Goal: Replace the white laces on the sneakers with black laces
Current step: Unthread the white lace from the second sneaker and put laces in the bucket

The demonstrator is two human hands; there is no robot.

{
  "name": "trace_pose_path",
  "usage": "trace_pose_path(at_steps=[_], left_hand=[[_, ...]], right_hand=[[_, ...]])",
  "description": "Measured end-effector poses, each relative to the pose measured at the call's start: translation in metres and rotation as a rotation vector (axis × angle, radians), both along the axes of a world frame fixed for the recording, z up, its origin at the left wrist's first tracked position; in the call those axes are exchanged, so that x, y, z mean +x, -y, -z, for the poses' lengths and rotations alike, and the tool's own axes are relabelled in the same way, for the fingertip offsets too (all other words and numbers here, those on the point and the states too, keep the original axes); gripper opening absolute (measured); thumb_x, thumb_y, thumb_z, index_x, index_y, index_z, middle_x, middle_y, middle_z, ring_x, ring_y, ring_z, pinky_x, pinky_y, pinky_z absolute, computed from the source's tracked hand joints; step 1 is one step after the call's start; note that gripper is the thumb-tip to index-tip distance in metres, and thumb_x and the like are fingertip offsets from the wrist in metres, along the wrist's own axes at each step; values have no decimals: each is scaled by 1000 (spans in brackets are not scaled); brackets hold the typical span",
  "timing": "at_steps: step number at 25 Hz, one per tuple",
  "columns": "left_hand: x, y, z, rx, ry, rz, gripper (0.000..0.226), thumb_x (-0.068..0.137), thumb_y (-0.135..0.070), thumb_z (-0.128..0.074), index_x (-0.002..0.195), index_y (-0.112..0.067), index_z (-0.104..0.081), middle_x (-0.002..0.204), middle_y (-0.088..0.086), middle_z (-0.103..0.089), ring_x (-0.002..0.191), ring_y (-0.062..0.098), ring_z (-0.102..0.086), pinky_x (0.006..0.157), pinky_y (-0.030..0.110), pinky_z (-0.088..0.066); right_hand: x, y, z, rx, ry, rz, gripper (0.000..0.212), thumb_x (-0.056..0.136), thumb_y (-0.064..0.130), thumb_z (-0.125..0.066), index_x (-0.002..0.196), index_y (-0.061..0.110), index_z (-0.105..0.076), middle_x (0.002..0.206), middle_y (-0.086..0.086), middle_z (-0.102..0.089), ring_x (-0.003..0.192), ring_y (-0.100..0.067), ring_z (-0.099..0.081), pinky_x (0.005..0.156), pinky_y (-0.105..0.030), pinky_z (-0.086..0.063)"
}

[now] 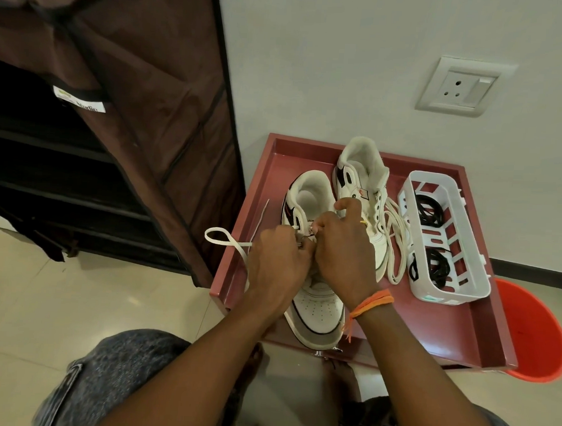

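Two white sneakers stand on a maroon tray [456, 323]. The near sneaker [317, 309] points toward me, and both my hands are bunched over its eyelets. My left hand [278, 263] pinches its white lace [221, 237], which loops out to the left past the tray's edge. My right hand [344, 248] grips the lace at the tongue. The far sneaker [360, 171] has its white lace pulled out, lying loose beside it [396, 248]. Two coiled black laces [428, 210] lie in a white slotted basket [444, 296] at the tray's right.
A brown fabric shoe rack [122, 113] stands at the left, close to the tray. An orange bucket [537, 337] sits on the floor right of the tray. A wall socket [462, 88] is on the wall behind. My knees are at the bottom.
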State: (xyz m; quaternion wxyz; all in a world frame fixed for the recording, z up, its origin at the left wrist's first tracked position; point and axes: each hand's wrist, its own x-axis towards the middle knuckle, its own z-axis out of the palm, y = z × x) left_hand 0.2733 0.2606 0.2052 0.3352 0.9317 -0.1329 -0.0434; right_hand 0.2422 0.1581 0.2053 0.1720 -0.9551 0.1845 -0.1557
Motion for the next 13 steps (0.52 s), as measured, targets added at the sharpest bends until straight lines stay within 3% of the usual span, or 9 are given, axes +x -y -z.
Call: trace_pose_path(at_steps=[2,4,6,7,9,10,11,13], left_hand=[[4,-5,0,-21,-2,6,31,88,-23,-59,58,-17,-53,54,-1,-53,51,15,-53,49,30,-43],[10,-11,1,-37,18,13,33,86,-19,-58,55,-17,-50,50,-1,-50,46,13,-50,47,25,-33],[10,-13,0,-41,32,30,35,87,-15,-56,53,-17,-47,49,-1,-50,45,12,-51,46,21,-30],[9,-13,1,-38,40,34,37,89,-15,-56,53,-18,-46,49,-2,-49,45,12,-51,46,19,-29],[8,-12,5,-11,65,47,39,94,-22,-56,56,-18,-49,49,-5,-48,43,9,-48,45,16,-28],[8,-11,7,16,70,61,38,96,-29,-56,60,-18,-53,51,-6,-49,44,8,-48,45,16,-28],[9,-9,8,41,64,76,38,98,-35,-55,65,-16,-58,54,-5,-51,46,7,-50,45,16,-30],[12,-7,10,80,43,94,37,100,-38,-52,76,-13,-65,59,-5,-51,49,6,-50,45,17,-32]], right_hand=[[-2,-2,1,99,110,-23,11,88,3,-52,90,12,-58,123,-11,-42,80,-22,-52,58,-29,-42],[-5,6,5,359,240,61,16,89,7,-50,79,18,-57,107,-16,-54,87,-22,-58,76,-26,-50],[-15,17,10,634,283,213,19,89,16,-48,73,20,-58,92,-14,-65,93,-29,-66,84,-45,-57],[-21,18,8,619,257,230,18,89,20,-47,74,19,-59,91,-11,-66,92,-27,-67,84,-44,-57],[-25,13,4,447,277,158,18,84,23,-46,87,18,-63,104,-5,-59,93,-12,-61,82,-14,-47],[-22,10,3,329,305,83,22,84,22,-48,98,17,-64,114,-4,-53,97,-4,-56,79,-6,-40],[-17,8,4,254,305,10,25,86,21,-52,107,16,-65,123,-5,-47,103,-1,-52,78,-7,-40],[-3,3,8,117,247,-62,22,88,24,-57,107,18,-67,132,-9,-44,113,-19,-51,78,-30,-50]])
